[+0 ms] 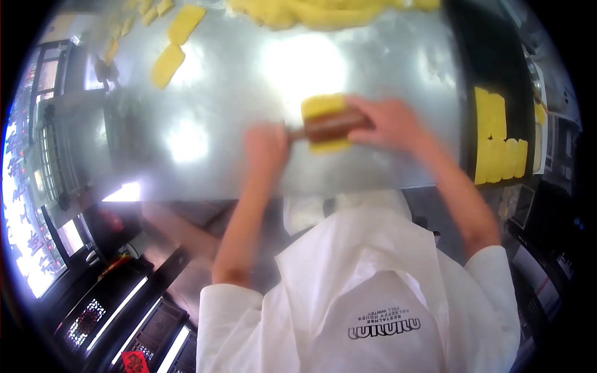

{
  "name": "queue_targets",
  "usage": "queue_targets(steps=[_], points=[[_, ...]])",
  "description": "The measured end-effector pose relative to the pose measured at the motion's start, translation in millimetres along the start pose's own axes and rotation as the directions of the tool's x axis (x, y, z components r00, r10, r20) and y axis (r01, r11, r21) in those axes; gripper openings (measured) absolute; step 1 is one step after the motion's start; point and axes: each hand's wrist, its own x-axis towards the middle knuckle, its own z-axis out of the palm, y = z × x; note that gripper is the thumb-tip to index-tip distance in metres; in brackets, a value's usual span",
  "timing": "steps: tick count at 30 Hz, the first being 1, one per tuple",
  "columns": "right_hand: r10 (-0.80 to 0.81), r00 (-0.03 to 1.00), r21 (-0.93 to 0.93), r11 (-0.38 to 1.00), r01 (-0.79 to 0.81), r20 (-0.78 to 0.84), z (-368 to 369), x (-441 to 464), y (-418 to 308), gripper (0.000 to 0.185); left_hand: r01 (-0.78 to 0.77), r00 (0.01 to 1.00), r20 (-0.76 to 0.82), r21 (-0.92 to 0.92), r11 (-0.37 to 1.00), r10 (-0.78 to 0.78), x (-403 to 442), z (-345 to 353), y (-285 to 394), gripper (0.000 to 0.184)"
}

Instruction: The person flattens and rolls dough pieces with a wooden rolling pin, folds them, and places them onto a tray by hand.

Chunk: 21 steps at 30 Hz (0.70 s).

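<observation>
A brown rolling pin (334,126) lies across a flat yellow piece of dough (322,104) on the metal worktop (230,112). The dough shows above and below the roller. My left hand (267,144), slightly blurred, is closed round the pin's thin left handle. At the other end, my right hand (393,124) grips the pin, its thumb below and fingers above, close to the dough's right edge.
A large yellow dough mass (311,13) lies along the far side. Flattened dough pieces (168,65) sit at far left. On the right, more flat pieces (497,140) rest in rows on a dark surface (491,68). The worktop's near edge runs against my white apron (348,248).
</observation>
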Motion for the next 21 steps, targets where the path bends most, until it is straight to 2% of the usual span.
queue_targets(steps=[1,3,7,8,11,14,15,16,17,18,19,20,21], points=[[-0.048,0.998,-0.011,0.999,0.048,-0.027,2,-8,-5,0.076,-0.009,0.999,-0.041,-0.009,1.0,0.008,-10,-2,6,0.038],[-0.14,0.988,-0.03,0.99,0.138,-0.07,8,-20,-13,0.077,0.011,1.0,-0.001,-0.053,0.999,-0.011,-14,-7,8,0.04],[0.108,0.988,0.102,0.99,-0.097,-0.111,3,20,-9,0.07,0.097,0.989,0.114,0.005,0.995,-0.096,18,-13,0,0.042],[0.121,0.985,0.124,0.987,-0.106,-0.125,-2,27,-9,0.068,0.087,0.991,0.101,-0.028,0.996,-0.084,26,-12,-5,0.042],[0.035,0.995,0.036,0.999,-0.032,-0.09,0,7,-13,0.069,0.018,0.994,0.11,0.04,0.999,-0.022,14,-12,-1,0.041],[-0.07,0.994,0.012,0.997,0.072,-0.087,23,-32,-13,0.078,-0.009,1.0,-0.017,0.014,1.0,0.009,-29,-7,13,0.04],[-0.091,0.993,0.005,0.996,0.091,-0.072,21,-35,-17,0.08,0.014,1.0,0.019,-0.006,1.0,-0.014,-24,-8,16,0.039],[0.02,0.999,0.042,0.999,-0.019,-0.031,17,-33,-19,0.081,0.04,0.997,0.062,-0.026,0.999,-0.038,-21,-11,17,0.038],[0.087,0.994,0.145,0.986,-0.077,-0.065,15,-29,-19,0.081,0.069,0.992,0.108,-0.043,0.997,-0.064,-19,-16,18,0.037],[0.153,0.983,0.242,0.962,-0.125,-0.1,10,-19,-14,0.08,0.255,0.885,0.386,0.066,0.965,-0.26,-6,-25,17,0.014],[0.217,0.967,0.334,0.929,-0.162,-0.133,6,-10,-8,0.079,0.316,0.93,0.233,-0.115,0.942,-0.283,4,-22,18,0.022],[0.303,0.937,0.409,0.888,-0.212,-0.173,9,-9,-2,0.069,0.336,0.941,0.077,-0.301,0.892,-0.329,12,-19,19,0.03],[0.347,0.914,0.556,0.811,-0.181,-0.21,17,-14,9,0.067,0.316,0.917,-0.067,-0.48,0.818,-0.394,15,-15,22,0.038]])
